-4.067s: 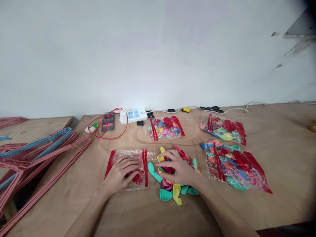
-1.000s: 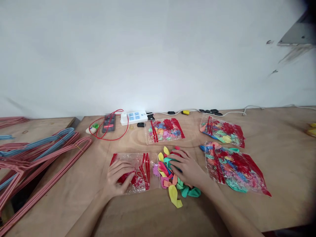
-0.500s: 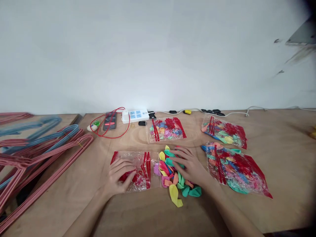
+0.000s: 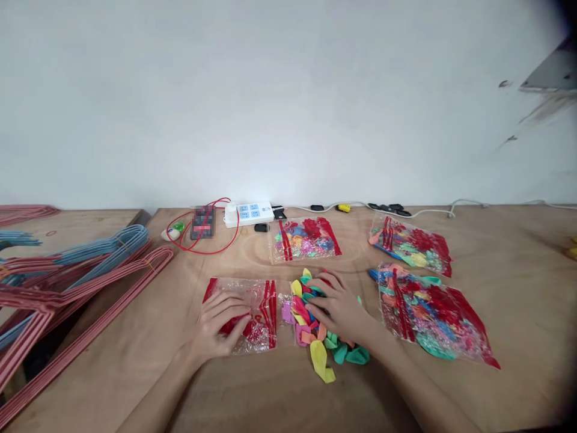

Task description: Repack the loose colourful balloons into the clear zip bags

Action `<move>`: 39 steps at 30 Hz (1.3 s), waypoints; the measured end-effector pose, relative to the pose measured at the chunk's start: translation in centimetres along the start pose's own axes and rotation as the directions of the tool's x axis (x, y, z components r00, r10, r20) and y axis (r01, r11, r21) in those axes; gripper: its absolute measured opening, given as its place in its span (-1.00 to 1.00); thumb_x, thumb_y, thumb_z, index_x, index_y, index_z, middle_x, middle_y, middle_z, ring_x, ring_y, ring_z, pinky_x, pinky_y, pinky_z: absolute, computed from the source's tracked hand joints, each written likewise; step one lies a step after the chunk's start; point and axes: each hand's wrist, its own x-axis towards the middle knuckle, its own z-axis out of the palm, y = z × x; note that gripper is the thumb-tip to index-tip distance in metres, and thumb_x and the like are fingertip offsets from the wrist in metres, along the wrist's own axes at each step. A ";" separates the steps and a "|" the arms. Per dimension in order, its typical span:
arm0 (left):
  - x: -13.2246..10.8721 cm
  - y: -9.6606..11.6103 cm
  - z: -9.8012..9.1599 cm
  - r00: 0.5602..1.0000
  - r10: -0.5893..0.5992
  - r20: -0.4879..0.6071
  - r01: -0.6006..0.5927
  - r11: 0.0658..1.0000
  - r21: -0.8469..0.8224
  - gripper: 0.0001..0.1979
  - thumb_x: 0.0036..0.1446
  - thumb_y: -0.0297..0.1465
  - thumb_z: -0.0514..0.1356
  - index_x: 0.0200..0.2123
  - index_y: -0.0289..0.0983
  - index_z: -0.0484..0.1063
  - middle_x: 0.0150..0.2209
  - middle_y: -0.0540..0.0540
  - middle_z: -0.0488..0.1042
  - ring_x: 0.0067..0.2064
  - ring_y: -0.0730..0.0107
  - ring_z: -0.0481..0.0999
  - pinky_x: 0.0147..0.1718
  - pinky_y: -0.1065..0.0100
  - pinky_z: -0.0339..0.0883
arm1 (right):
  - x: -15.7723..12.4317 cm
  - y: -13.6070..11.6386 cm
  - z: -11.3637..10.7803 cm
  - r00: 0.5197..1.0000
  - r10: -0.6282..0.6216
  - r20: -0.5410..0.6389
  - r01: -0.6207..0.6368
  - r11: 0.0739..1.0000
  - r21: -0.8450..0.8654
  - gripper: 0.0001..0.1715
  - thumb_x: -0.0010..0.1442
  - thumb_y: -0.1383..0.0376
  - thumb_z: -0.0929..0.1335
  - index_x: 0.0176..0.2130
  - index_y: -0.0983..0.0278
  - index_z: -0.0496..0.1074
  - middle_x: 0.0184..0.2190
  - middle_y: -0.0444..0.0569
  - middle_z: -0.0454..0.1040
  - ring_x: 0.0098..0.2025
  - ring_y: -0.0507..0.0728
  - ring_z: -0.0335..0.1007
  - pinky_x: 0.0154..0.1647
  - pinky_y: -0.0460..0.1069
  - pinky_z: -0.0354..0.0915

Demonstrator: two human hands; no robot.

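A pile of uninflated balloons (image 4: 319,361) in yellow, green, orange, pink and red spills from the mouth of a clear plastic bag with red printing (image 4: 264,337). My left hand (image 4: 220,322) lies on that bag, its fingers stretched over the plastic and its thumb apart from them. Over the pile rests my right hand (image 4: 340,304), fingers spread and bent a little, touching the balloons. Its fingertips partly cover the top of the heap. Whether any balloon is pinched under the palm is hidden.
Three filled balloon bags lie around: one behind (image 4: 306,239), one at back right (image 4: 412,243), one at right (image 4: 437,316). Along the wall are a white power strip (image 4: 247,214), a red cable (image 4: 220,252) and a phone (image 4: 202,224). Pink and blue hangers (image 4: 112,270) fill the left.
My right hand has shifted slightly left and inward over the balloons, its fingers more bent. My left hand stays on the bag. The view has moved slightly.
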 end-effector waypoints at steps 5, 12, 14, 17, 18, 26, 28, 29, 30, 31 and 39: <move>-0.2 -0.1 0.0 1.000 -0.008 0.004 0.008 1.000 -0.005 -0.72 0.24 -0.57 0.35 -0.02 -0.16 0.61 -0.17 -0.09 0.71 -0.09 0.13 0.69 -0.02 0.05 0.54 | 0.0 0.4 0.5 0.998 -0.002 0.057 0.002 1.000 0.013 -0.74 0.47 0.22 0.38 -0.15 0.11 0.71 0.06 -0.03 0.64 0.28 0.36 0.34 0.37 0.40 0.27; -0.1 0.2 -0.1 1.000 -0.006 0.016 0.006 1.000 0.013 -0.73 0.25 -0.57 0.35 -0.02 -0.17 0.61 -0.16 -0.10 0.71 -0.08 0.14 0.68 -0.03 0.05 0.53 | 0.2 0.2 -0.1 1.000 0.021 -0.018 -0.019 0.997 0.072 -0.71 0.48 0.26 0.36 0.06 0.10 0.66 0.05 0.00 0.68 0.26 0.34 0.40 0.37 0.41 0.27; 0.0 0.3 -0.1 1.000 -0.009 0.018 0.008 1.000 0.016 -0.76 0.27 -0.55 0.35 -0.04 -0.17 0.61 -0.17 -0.10 0.71 -0.10 0.14 0.69 -0.05 0.07 0.53 | 0.3 0.4 -0.5 0.998 0.038 -0.054 -0.034 0.997 0.075 -0.69 0.48 0.26 0.35 0.09 0.09 0.65 0.06 0.01 0.67 0.24 0.33 0.42 0.38 0.41 0.27; 0.1 0.4 0.0 1.000 -0.011 0.022 0.010 1.000 0.019 -0.78 0.29 -0.52 0.33 -0.04 -0.16 0.61 -0.18 -0.11 0.71 -0.10 0.13 0.69 -0.07 0.08 0.54 | 0.6 0.8 -0.7 0.996 0.046 -0.081 -0.044 0.998 0.036 -0.68 0.48 0.24 0.36 0.14 0.10 0.62 0.08 0.02 0.66 0.25 0.34 0.42 0.42 0.43 0.22; 0.2 0.4 0.1 1.000 -0.011 0.026 0.010 1.000 0.019 -0.78 0.30 -0.53 0.33 -0.04 -0.16 0.61 -0.18 -0.11 0.71 -0.10 0.13 0.69 -0.07 0.08 0.53 | 0.7 0.9 -0.7 0.996 0.042 -0.076 -0.041 0.999 0.018 -0.67 0.48 0.24 0.36 0.15 0.10 0.62 0.09 0.03 0.65 0.26 0.34 0.41 0.42 0.43 0.22; 0.2 0.2 0.4 0.998 -0.017 0.059 0.015 0.999 0.032 -0.77 0.32 -0.54 0.33 -0.02 -0.16 0.59 -0.15 -0.10 0.71 -0.09 0.15 0.67 -0.05 0.07 0.50 | 1.4 0.8 0.6 0.997 0.078 0.011 -0.076 0.991 -0.113 -0.72 0.49 0.19 0.37 0.00 0.18 0.68 0.23 0.10 0.54 0.37 0.43 0.29 0.43 0.48 0.18; 0.1 0.1 0.4 0.998 -0.011 0.061 0.009 1.000 0.029 -0.77 0.32 -0.55 0.33 -0.01 -0.17 0.58 -0.15 -0.10 0.70 -0.08 0.15 0.67 -0.05 0.08 0.50 | 1.5 1.0 0.7 0.996 0.083 0.013 -0.082 0.991 -0.102 -0.70 0.49 0.21 0.35 0.07 0.19 0.65 0.16 0.09 0.60 0.36 0.42 0.31 0.43 0.49 0.17; 0.1 0.1 0.4 0.998 -0.009 0.059 0.008 1.000 0.026 -0.76 0.32 -0.56 0.33 -0.01 -0.17 0.58 -0.15 -0.10 0.70 -0.08 0.15 0.67 -0.05 0.08 0.50 | 1.6 1.1 0.8 0.996 0.088 0.007 -0.087 0.992 -0.086 -0.69 0.50 0.22 0.35 0.10 0.19 0.64 0.13 0.08 0.62 0.35 0.41 0.33 0.43 0.50 0.16; 0.0 0.1 0.5 0.998 -0.010 0.057 0.008 1.000 0.023 -0.75 0.32 -0.56 0.33 -0.01 -0.17 0.58 -0.14 -0.10 0.70 -0.07 0.15 0.67 -0.05 0.08 0.50 | 1.7 1.2 0.7 0.995 0.095 -0.006 -0.095 0.994 -0.061 -0.67 0.50 0.23 0.34 0.12 0.19 0.62 0.12 0.08 0.63 0.34 0.40 0.35 0.43 0.50 0.17; 0.0 0.0 0.5 0.999 -0.012 0.052 0.011 1.000 0.021 -0.75 0.31 -0.56 0.34 0.00 -0.17 0.58 -0.14 -0.10 0.71 -0.07 0.15 0.67 -0.04 0.07 0.50 | 1.8 1.2 0.6 0.994 0.104 -0.026 -0.105 0.994 -0.023 -0.66 0.50 0.24 0.33 0.15 0.18 0.61 0.11 0.08 0.64 0.33 0.39 0.36 0.43 0.48 0.18; 0.0 0.0 0.4 1.000 -0.006 -0.008 0.006 1.000 0.016 -0.71 0.29 -0.57 0.36 0.02 -0.17 0.59 -0.14 -0.09 0.71 -0.07 0.15 0.68 -0.03 0.07 0.51 | 1.6 -0.7 -1.2 0.923 0.361 -0.129 -0.204 0.746 0.634 -0.62 0.47 0.25 0.32 0.15 0.10 0.63 0.18 0.03 0.61 0.21 0.28 0.53 0.27 0.23 0.45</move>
